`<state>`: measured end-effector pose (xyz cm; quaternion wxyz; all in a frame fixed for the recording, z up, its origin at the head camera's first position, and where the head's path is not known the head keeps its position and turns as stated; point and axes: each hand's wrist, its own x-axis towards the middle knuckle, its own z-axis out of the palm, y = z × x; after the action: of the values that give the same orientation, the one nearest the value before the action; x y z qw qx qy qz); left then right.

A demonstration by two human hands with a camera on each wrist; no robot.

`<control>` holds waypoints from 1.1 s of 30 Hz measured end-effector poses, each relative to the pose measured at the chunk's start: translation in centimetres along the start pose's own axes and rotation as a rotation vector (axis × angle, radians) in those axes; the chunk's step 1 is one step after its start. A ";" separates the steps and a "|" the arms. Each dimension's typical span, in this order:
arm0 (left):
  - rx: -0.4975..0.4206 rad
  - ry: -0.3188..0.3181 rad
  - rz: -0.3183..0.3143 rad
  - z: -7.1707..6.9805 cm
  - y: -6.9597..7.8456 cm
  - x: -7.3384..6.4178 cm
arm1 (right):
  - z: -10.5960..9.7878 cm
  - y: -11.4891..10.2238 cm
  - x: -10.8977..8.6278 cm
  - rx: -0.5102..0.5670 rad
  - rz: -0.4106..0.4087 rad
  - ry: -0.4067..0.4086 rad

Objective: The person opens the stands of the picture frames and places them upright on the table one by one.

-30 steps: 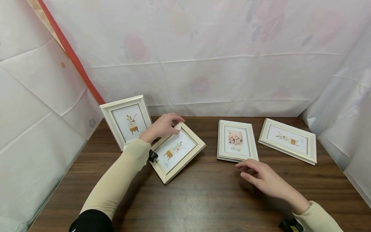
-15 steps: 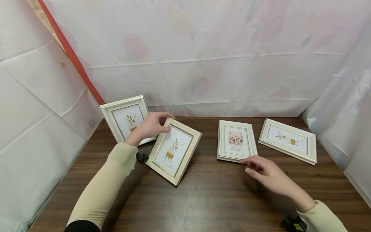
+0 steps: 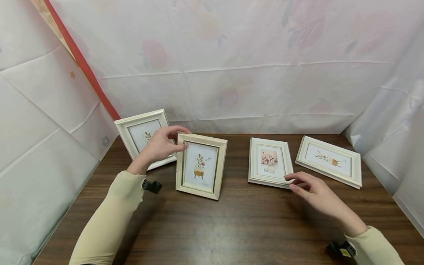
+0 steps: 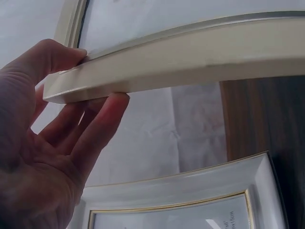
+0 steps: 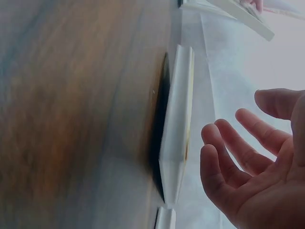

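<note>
My left hand grips the upper left corner of a cream picture frame, thumb on the front and fingers behind, as the left wrist view shows. The frame is tilted up and shows a plant in an ochre pot. Behind that hand, a white picture frame stands leaning back, partly covered by the hand. My right hand hovers with loosely bent fingers by the lower right corner of a white frame with a pink flower picture, which lies flat. In the right wrist view the fingers hold nothing.
Another white frame lies flat at the far right. All are on a dark wooden table. White patterned cloth hangs behind and at both sides, with a red strip at the left.
My left hand has moved left and turned the cream frame from slanted to nearly upright. My right hand has shifted slightly to the right and away from me. The other frames have not moved.
</note>
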<state>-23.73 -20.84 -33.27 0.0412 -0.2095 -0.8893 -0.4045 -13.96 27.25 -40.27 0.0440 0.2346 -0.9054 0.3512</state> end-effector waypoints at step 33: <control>-0.364 0.113 0.139 -0.5 1.7 -1.9 | 0.4 1.0 -0.5 0.033 0.040 -0.006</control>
<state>-21.37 -20.85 -32.16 0.0805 -0.2514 -0.7812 -0.5658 -13.98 27.83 -41.27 0.0305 0.2182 -0.9041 0.3660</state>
